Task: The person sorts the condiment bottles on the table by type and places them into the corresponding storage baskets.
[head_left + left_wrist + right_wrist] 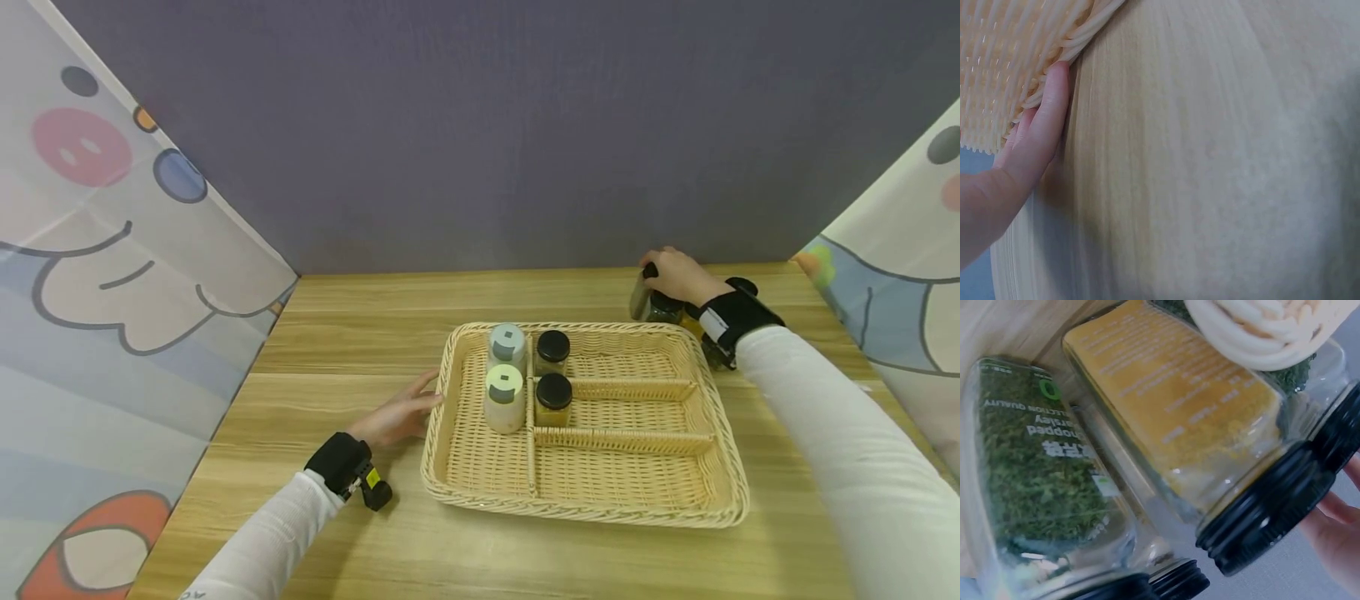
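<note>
My left hand [401, 414] rests against the left side of the wicker basket [433, 450], its fingers fairly straight. In the left wrist view, the thumb touches the basket's woven outer wall [997, 69]. Beyond the basket's back right corner, my right hand [678, 277] holds a black-lidded spice jar [639, 302] by its top. Other spice jars stand close beneath that hand and wrist. The right wrist view shows a jar of chopped parsley [1041, 469] and a jar of yellow powder [1179, 406], both black-lidded; the held jar's contents are hard to make out.
Two white containers, one with a grey-blue lid [507, 340] and one with a pale yellow lid [504, 379], stand in the basket's left compartment. Two black-lidded jars [553, 400] occupy separate right-hand compartments. A grey panel [525, 133] rises behind the wooden table [360, 321].
</note>
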